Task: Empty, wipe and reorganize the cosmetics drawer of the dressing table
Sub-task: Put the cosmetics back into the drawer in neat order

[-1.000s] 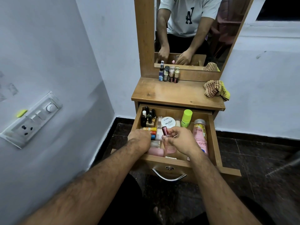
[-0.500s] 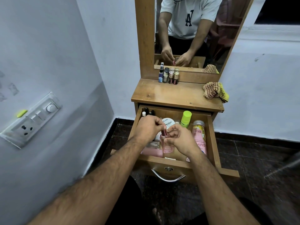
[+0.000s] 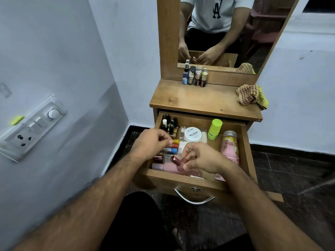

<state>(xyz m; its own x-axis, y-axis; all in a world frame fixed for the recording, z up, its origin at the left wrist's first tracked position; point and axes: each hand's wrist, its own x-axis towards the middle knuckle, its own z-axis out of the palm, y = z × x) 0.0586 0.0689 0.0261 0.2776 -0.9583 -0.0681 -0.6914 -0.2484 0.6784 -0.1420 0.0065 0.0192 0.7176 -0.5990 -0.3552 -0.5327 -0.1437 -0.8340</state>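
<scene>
A person bent over the open drawer [image 3: 199, 180] of a wooden dressing table [image 3: 199, 100], the emptying apparently only begun. The right hand [image 3: 204, 158] pinched a small pink bottle [image 3: 183, 164] with a rose-coloured cap, tilted low over the drawer's front, seemingly to lift it out. The left hand [image 3: 150, 144] curled its fingertips on a short tube [image 3: 175, 141] at the top of a stacked row; whether it gripped or merely touched could not be told. Four small bottles [image 3: 194, 77] stood in a line under the mirror [image 3: 226, 33], probably parked there clear of the drawer. One checked cloth [image 3: 251, 96] lay bunched at the tabletop's right edge, likely kept ready for wiping. Inside remained one white jar [image 3: 193, 134], one green bottle [image 3: 214, 129], one tall pink bottle [image 3: 229, 147] lying flat and a cluster of dark nail-polish bottles [image 3: 170, 124], too crowded to count.
</scene>
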